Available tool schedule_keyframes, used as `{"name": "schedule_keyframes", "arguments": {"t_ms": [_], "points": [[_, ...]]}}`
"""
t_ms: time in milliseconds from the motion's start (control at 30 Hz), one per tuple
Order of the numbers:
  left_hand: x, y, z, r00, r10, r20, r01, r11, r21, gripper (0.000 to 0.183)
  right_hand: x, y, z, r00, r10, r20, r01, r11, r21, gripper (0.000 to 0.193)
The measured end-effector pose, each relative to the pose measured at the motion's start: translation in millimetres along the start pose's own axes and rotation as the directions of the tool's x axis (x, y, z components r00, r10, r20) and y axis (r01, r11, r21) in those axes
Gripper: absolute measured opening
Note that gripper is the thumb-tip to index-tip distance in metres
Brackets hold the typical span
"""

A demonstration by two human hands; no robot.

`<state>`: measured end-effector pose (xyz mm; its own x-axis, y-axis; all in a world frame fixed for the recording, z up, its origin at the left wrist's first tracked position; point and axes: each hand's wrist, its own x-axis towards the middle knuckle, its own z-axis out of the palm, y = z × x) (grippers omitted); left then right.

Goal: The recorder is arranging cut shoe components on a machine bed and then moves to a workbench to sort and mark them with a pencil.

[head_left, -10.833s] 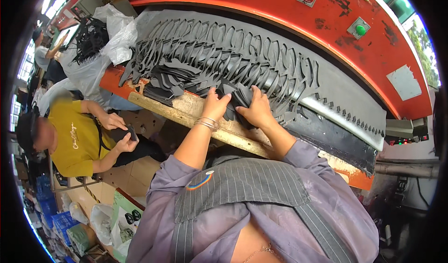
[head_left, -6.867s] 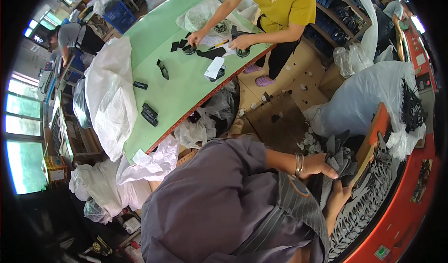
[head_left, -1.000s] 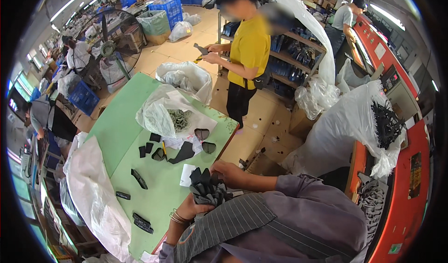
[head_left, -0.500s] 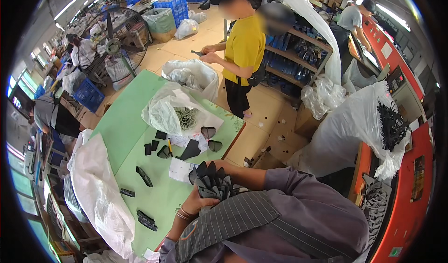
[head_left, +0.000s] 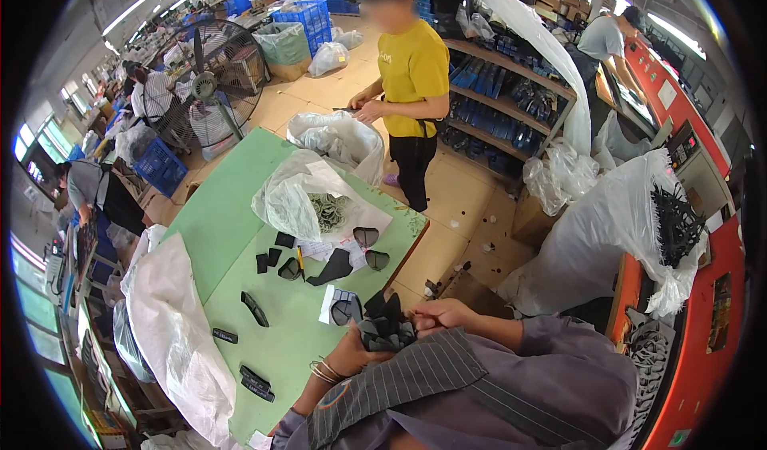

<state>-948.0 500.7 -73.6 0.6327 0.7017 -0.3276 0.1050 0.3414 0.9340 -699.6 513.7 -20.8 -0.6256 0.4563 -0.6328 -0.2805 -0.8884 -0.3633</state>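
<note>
A thick bundle of dark grey and black cut pieces (head_left: pixel 387 327), fanned out at the top, rests in my left hand (head_left: pixel 356 354), whose fingers wrap round it from the left. Just right of the bundle is my right hand (head_left: pixel 444 314), its fingers pinched together; what they hold, if anything, is too small to make out. Beside the bundle, at the table's near edge, a white card (head_left: pixel 327 304) stands with a grey curved piece (head_left: pixel 343 309) against it. Farther along the table lie a black flat piece (head_left: pixel 331 267) and dark rounded pieces (head_left: pixel 366 236).
The green table (head_left: pixel 240 270) carries black strap-like bundles (head_left: pixel 255 309), a yellow pencil (head_left: pixel 300 258) and an open plastic bag (head_left: pixel 284 198) of pale rings. A person in yellow (head_left: pixel 413 70) stands beyond it. A large filled sack (head_left: pixel 575 234) is at my right; a fan (head_left: pixel 205 86) stands far left.
My right hand has drawn away from the bundle to the right, fingers pinched. The white card looks more upright. The person in yellow has turned more this way, and the whole view has shifted slightly.
</note>
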Motion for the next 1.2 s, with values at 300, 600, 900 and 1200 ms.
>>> {"name": "schedule_keyframes", "arguments": {"t_ms": [300, 600, 900, 1200], "points": [[11.3, 35.1, 20.2, 0.985, 0.162, 0.063, -0.171, 0.838, 0.518, 0.094, 1.7, -15.3, 35.0, 0.917, -0.235, 0.323, 0.256, 0.966, -0.024, 0.035], [29.8, 18.6, 5.8, 0.965, -0.090, 0.245, 0.075, 0.995, 0.069, 0.064, 13.8, -13.0, 87.7, 0.747, -0.138, 0.651, 0.665, 0.122, -0.737, 0.052], [9.1, -53.7, -12.7, 0.956, 0.133, -0.262, -0.074, 0.972, 0.222, 0.038, -4.0, -24.2, 40.9, 0.714, 0.131, 0.688, 0.683, 0.087, -0.725, 0.050], [-8.0, -86.0, -25.3, 0.893, 0.064, -0.446, 0.076, 0.954, 0.289, 0.023, 19.6, 2.0, -21.9, 0.857, -0.004, 0.516, 0.484, 0.355, -0.800, 0.039]]}}
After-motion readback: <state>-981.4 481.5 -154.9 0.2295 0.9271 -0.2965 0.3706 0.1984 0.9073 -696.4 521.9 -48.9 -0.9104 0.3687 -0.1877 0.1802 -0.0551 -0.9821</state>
